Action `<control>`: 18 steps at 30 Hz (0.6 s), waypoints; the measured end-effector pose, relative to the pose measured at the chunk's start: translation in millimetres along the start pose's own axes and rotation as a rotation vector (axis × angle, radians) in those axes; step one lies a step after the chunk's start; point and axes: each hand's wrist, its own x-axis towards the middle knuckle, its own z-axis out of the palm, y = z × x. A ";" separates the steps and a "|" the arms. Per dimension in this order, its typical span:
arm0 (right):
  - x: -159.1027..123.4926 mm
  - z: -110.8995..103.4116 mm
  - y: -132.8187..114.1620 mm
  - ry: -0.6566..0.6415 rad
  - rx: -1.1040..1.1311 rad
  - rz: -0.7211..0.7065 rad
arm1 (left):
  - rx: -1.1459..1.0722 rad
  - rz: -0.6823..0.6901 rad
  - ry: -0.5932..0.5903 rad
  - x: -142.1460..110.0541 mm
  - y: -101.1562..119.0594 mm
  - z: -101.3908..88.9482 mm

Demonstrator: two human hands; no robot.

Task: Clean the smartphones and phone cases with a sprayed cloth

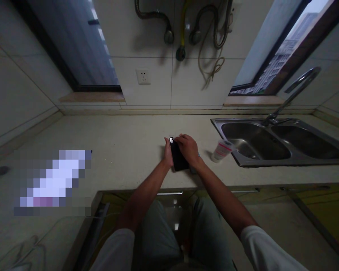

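Observation:
A black smartphone (pixel 178 158) lies flat at the front middle of the counter, a bright white patch near its upper left corner. Along its left edge my left hand (pixel 167 153) grips it, thumb pointing up and away. My right hand (pixel 188 147) is over the phone's upper right part, fingers curled and pressed together near the top edge; whatever they pinch is too small to make out. Part of a dark grey object (pixel 193 170) shows under my right wrist, its kind unclear. To the right of this hand stands a clear plastic cup (pixel 222 151) with red print.
A double steel sink (pixel 240 164) with a tall faucet (pixel 295 88) is set in the counter (pixel 130 146) at right. A blurred-out bright screen (pixel 55 178) lies at left, near a dark rounded object (pixel 0 171) and a pale cable (pixel 55 224). Hoses (pixel 155 15) hang on the wall.

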 end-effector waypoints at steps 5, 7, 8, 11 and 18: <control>-0.5 5.7 -9.0 0.031 0.083 -0.027 | 0.016 -0.019 -0.052 -2.3 3.8 0.0; -12.6 8.6 -13.0 -0.013 0.109 -0.109 | 0.016 -0.021 -0.144 -4.6 3.8 1.4; -18.4 9.3 -13.8 -0.039 0.115 -0.145 | 0.015 -0.023 -0.181 -5.5 3.5 2.0; -25.7 8.3 -9.6 -0.066 0.106 -0.174 | 0.005 -0.030 -0.222 -4.9 2.7 1.6; 2.2 -0.9 13.9 0.084 0.045 0.057 | 0.025 -0.141 -0.038 4.5 3.6 -5.8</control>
